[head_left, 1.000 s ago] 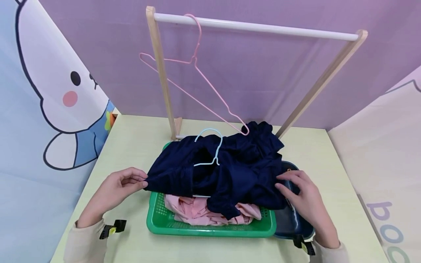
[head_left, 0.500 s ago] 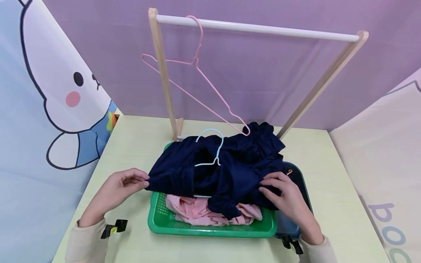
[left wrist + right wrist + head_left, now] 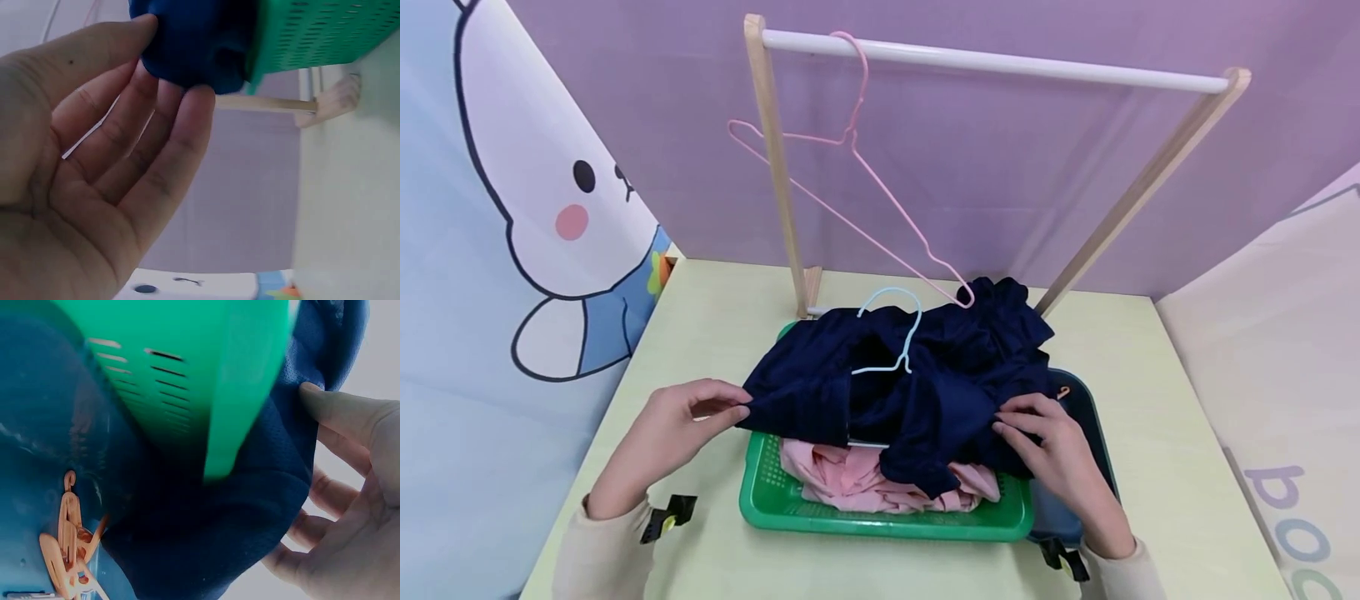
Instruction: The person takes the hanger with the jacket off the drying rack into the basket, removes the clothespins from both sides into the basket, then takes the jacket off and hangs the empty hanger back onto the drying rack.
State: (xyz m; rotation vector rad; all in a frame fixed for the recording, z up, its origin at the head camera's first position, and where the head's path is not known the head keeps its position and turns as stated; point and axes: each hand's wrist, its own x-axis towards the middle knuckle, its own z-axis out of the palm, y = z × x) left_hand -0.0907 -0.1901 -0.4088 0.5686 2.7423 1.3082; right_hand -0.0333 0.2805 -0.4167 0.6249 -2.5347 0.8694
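Note:
A navy blue top (image 3: 805,408) lies spread over a green basket (image 3: 887,527). The hook of a light blue hanger (image 3: 913,333) stands up through its neck opening. My left hand (image 3: 673,429) pinches the left end of the top between thumb and fingers. In the left wrist view a bunched fold of navy cloth (image 3: 194,44) sits at those fingertips. On the other side, my right hand (image 3: 1048,442) pinches the fabric near the right end. Seen from the right wrist, the cloth (image 3: 250,494) drapes past the basket's rim.
Pink clothing (image 3: 850,479) fills the basket under the top. A dark blue tray (image 3: 1056,517) with orange clothespins (image 3: 72,544) stands at the basket's right. Behind, a pink hanger (image 3: 891,198) hangs from the white rail (image 3: 1000,62) of a wooden-sided rack.
My right hand has moved left from beside the tray onto the top and now pinches it. My left hand keeps its pinch, and the hanger hook has tilted slightly.

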